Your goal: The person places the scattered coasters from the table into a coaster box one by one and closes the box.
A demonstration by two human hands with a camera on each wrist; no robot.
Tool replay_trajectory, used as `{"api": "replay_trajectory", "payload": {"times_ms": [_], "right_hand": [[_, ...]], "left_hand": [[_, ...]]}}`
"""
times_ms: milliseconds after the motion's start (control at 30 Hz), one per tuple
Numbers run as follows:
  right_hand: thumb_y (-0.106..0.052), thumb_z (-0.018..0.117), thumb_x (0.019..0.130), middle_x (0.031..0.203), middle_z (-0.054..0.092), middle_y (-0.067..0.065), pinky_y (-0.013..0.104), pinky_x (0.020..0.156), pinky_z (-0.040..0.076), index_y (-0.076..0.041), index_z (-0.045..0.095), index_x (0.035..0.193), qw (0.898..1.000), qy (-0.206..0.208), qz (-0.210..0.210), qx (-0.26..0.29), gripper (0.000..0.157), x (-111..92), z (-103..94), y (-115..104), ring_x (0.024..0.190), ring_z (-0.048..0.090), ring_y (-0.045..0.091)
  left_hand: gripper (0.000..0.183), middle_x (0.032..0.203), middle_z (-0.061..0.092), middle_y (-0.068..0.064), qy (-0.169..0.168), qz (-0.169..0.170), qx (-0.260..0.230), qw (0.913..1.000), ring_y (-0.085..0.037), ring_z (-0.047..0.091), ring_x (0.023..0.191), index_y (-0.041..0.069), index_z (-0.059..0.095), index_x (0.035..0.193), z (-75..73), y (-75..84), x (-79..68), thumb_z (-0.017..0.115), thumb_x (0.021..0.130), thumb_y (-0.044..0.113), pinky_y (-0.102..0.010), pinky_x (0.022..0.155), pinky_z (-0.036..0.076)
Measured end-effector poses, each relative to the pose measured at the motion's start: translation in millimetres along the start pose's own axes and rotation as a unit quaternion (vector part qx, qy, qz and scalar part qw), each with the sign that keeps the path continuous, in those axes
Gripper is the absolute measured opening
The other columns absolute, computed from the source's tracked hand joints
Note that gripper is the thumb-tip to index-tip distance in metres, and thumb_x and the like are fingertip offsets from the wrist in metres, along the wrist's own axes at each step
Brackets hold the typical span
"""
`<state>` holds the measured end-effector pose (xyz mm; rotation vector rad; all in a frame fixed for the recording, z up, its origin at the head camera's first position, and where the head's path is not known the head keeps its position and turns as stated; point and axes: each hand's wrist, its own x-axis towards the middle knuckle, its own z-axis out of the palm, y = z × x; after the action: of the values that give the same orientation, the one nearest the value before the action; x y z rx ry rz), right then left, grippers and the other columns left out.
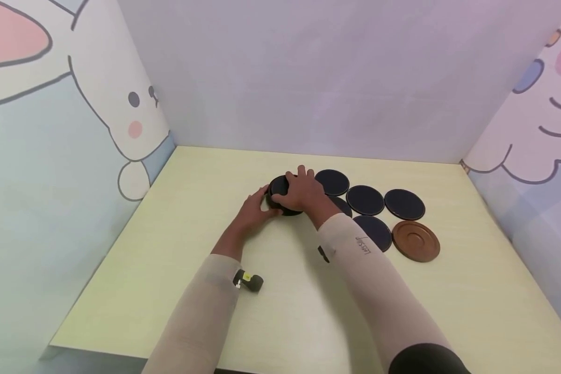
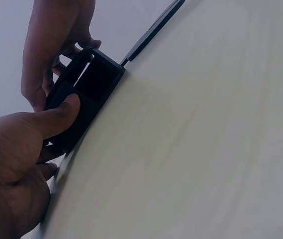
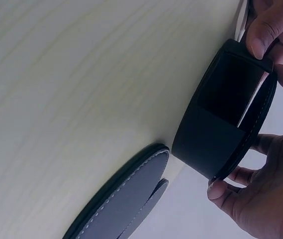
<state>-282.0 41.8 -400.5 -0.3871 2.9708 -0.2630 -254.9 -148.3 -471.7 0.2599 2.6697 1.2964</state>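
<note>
My left hand (image 1: 254, 214) grips the side of a round black coaster holder (image 3: 206, 137) standing on the table, its thumb pressed against the wall beside a cut-out opening. Over the holder's top, my right hand (image 1: 305, 191) holds a black coaster (image 3: 261, 107) by its edge with spread, curled fingers. The coaster is tilted in the right wrist view, with a narrow gap between it and the holder's rim on one side. Stitching runs round its edge. The holder's inside looks dark, so what lies in it cannot be told.
Several black coasters (image 1: 365, 200) lie flat to the right of the holder, one partly hidden under my right wrist. A brown ringed disc (image 1: 416, 241) lies at their right front. The pale table (image 1: 159, 249) meets walls at the back and both sides.
</note>
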Motion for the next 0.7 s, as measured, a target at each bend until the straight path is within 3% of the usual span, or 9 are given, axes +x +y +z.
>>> {"api": "replay_trajectory", "payload": {"times_ms": [367, 700], "right_hand": [[-0.074, 0.053, 0.1, 0.163, 0.04, 0.02, 0.057, 0.098, 0.063, -0.017, 0.04, 0.17, 0.999, 0.012, -0.007, -0.036, 0.091, -1.3, 4.0, -4.0, 0.142, 0.046, 0.04], [-0.082, 0.051, 0.099, 0.167, 0.037, 0.02, 0.057, 0.098, 0.064, -0.018, 0.036, 0.172, 0.998, -0.004, -0.003, -0.059, 0.099, -3.5, 2.9, -1.5, 0.149, 0.043, 0.04]], "left_hand": [[0.097, 0.181, 0.03, -0.014, -0.002, 0.0, 0.0, 1.0, -0.046, 0.016, 0.17, 0.015, 0.026, 0.175, -0.6, -0.6, 0.1, 0.079, 0.1, 0.045, -0.064, 0.14, 0.019], [0.095, 0.18, 0.032, -0.013, 0.01, 0.018, 0.016, 0.9996, -0.041, 0.019, 0.171, 0.014, 0.029, 0.174, 0.8, -1.5, -0.1, 0.08, 0.1, 0.044, -0.063, 0.141, 0.016]]}}
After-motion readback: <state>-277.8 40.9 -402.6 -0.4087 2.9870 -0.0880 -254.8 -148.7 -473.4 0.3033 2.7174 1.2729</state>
